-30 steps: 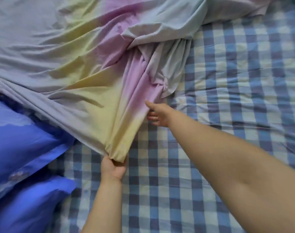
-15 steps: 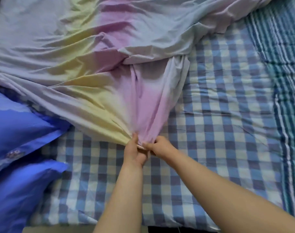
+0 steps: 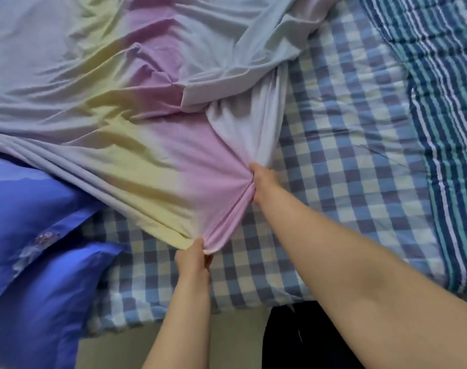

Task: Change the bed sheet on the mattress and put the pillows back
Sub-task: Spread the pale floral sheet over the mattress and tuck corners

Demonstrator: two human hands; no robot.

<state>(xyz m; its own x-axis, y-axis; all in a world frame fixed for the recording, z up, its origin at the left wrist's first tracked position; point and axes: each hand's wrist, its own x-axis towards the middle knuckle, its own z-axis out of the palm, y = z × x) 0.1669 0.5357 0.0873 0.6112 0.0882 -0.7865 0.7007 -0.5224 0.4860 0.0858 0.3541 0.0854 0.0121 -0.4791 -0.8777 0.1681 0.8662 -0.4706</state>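
A pastel sheet (image 3: 147,107) in grey, yellow and pink bands lies crumpled over the upper left of the bed. Under it is a blue and cream checked sheet (image 3: 333,145) that covers the mattress. My left hand (image 3: 193,258) pinches the near edge of the pastel sheet where yellow meets pink. Farther up the same edge, my right hand (image 3: 263,179) grips a bunch of pink and white cloth. Two blue pillows (image 3: 35,209) lie at the left, one partly under the pastel sheet.
A blue, teal and white striped blanket (image 3: 440,129) runs along the right side of the bed. The near edge of the mattress (image 3: 173,312) shows at the bottom, with pale floor and a dark garment (image 3: 301,339) below it.
My right hand has moved up and right along the sheet's edge, away from my left hand, and the cloth between them has spread. The view has pulled back to show the bed's near edge.
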